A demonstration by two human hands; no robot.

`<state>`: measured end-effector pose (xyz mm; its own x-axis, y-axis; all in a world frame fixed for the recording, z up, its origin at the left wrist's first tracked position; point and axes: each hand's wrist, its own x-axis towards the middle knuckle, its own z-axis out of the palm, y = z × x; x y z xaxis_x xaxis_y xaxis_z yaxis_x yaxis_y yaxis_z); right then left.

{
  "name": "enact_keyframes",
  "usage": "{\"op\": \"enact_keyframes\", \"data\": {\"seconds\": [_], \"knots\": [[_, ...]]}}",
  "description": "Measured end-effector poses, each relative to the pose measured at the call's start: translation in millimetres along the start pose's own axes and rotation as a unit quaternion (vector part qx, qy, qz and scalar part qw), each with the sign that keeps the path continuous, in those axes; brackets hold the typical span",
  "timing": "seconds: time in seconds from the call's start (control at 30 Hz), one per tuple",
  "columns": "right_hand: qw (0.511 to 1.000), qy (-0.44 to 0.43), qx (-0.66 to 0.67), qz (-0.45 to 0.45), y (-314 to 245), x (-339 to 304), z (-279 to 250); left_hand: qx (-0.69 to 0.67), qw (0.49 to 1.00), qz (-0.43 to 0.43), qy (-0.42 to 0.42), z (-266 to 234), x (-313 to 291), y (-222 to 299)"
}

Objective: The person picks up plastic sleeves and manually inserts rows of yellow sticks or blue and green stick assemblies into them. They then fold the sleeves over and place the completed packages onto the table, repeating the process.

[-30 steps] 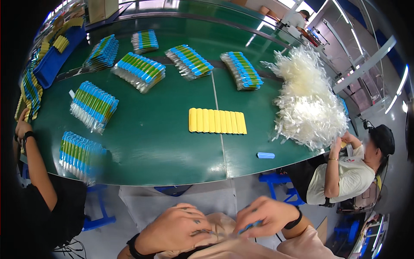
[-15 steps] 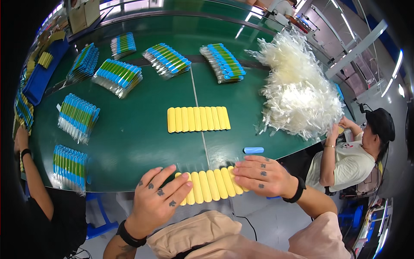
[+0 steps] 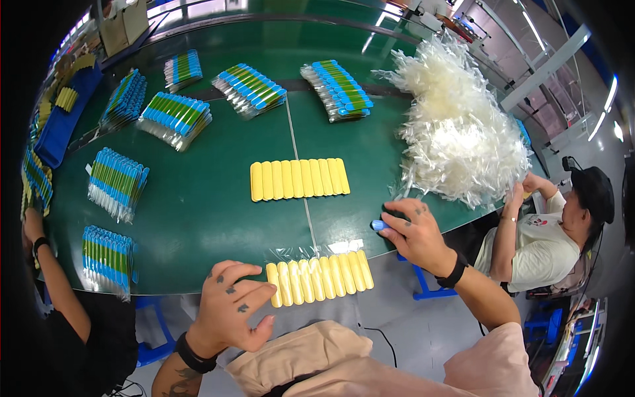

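Observation:
At the table's near edge lies a row of yellow round-ended flat strips, like nail files (image 3: 321, 278), with clear plastic film sticking out along its far side. My left hand (image 3: 235, 298) is open beside the row's left end, thumb apart, one fingertip at the first strip. To the right of the row, my right hand (image 3: 417, 238) closes thumb and fingers on a short blue strip (image 3: 379, 225), partly hidden by the fingers. Farther in, a second row of yellow strips (image 3: 299, 179) lies flat on the green table (image 3: 198, 218).
Bundles of blue-and-green strips in clear sleeves (image 3: 175, 119) are spread over the far and left table. A big heap of clear plastic sleeves (image 3: 463, 132) rises at the right. A co-worker (image 3: 542, 231) sits on the right; another person's arm (image 3: 59, 284) reaches in at the left.
My right hand has left the near row's right end, moved up and right, and taken hold of the blue strip. My left hand has loosened its fingers at the left end.

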<state>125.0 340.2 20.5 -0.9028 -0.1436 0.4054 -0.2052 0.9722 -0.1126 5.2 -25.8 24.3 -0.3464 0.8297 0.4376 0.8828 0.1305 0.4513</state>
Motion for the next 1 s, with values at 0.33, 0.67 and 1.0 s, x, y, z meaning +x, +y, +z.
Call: {"op": "enact_keyframes", "data": {"seconds": [0.33, 0.67, 1.0], "knots": [[0.965, -0.214, 0.080, -0.126, -64.6, 74.6, -8.0, -0.388, 0.824, -0.328, 0.250, 19.0, 13.6, -30.2], [0.929, -0.229, 0.161, -0.243, -120.3, 142.7, 51.6, -0.380, 0.827, -0.321, 0.262, 22.5, 5.2, -26.8], [0.948, -0.267, 0.060, -0.161, -8.7, 53.4, -18.4, -0.367, 0.837, -0.303, 0.269, 19.6, 2.7, -26.6]]}}
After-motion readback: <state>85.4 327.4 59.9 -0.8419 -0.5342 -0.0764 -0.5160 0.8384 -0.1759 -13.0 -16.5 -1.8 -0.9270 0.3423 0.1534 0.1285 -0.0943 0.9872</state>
